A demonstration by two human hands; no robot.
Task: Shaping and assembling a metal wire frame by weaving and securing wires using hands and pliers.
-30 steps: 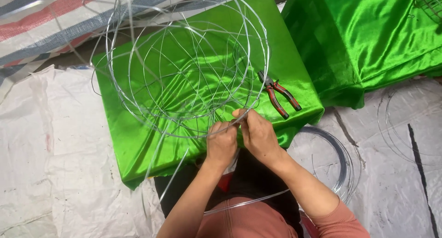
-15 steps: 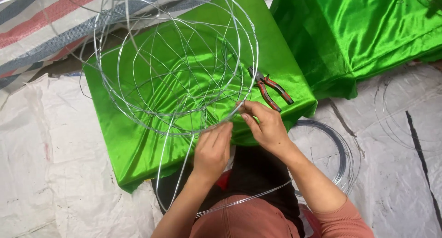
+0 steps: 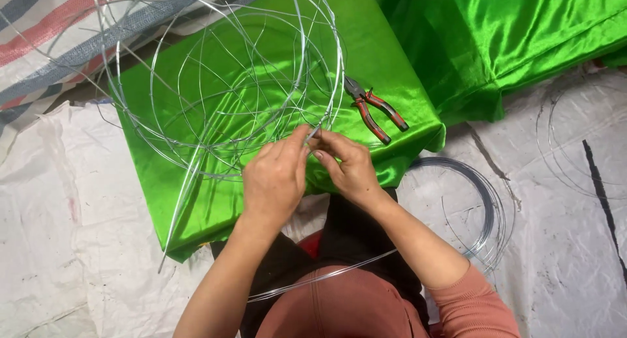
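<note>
**Head view: both hands pinched on a wire frame's rim**

Head camera, looking straight down. Left hand point(image 3: 274, 178) closed, thumb and fingers pinched on the near rim of the wire frame point(image 3: 228, 83). Right hand point(image 3: 349, 168) closed too, fingertips point(image 3: 318, 154) nipping the same thin wire just beside the left thumb, the two hands touching at the join. A short wire end poking up between them.

Wire frame: bright, thin, silvery steel, built of several round hoops of differing width, crossed by curved ribs into a shallow, open basket shape. Near rim held at the hands; far side tilted up and away, overhanging the striped tarpaulin point(image 3: 59, 31). A few long loose strands trailing down to the left past the cloth's edge.

Under the frame, a block draped in glossy green satin cloth point(image 3: 392, 57). Red-handled pliers point(image 3: 375, 109) lying on that cloth just right of the rim, jaws pointing away, clear of the hands. A second green-draped block point(image 3: 522, 37) upper right, apart from the first.

Right of the forearm, a coil of wire point(image 3: 486, 207) flat on the white woven floor sheet point(image 3: 65, 246). One more wire arc crossing the lap, over the pink sleeve point(image 3: 473, 305).
</note>
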